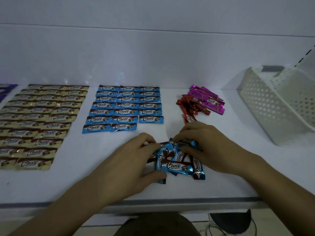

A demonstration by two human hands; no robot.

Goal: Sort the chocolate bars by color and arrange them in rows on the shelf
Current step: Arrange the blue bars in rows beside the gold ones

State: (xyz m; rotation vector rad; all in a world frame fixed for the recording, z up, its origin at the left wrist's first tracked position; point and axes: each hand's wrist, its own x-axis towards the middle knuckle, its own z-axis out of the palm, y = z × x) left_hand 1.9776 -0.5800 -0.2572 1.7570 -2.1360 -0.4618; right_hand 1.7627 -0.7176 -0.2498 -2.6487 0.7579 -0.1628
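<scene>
On the white shelf (pixel 170 132), left hand (pixel 134 160) fingers curled round a pile of blue foil-wrapped chocolate bars (pixel 175 166), right hand (pixel 206 147) fingers pinching its top bars

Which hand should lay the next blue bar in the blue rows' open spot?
Probably the left hand: it sits just below the gap ending the blue rows; the right hand is farther right. Both grip the blue pile.

White perforated plastic basket (pixel 276 106) at far right, tilted, open side facing up and left. Grey handle piece (pixel 272 68) at its top rim. Slotted upright strip (pixel 306 54) behind basket. Bottom right, dark shoe (pixel 233 222), white sole, laces trailing.
</scene>
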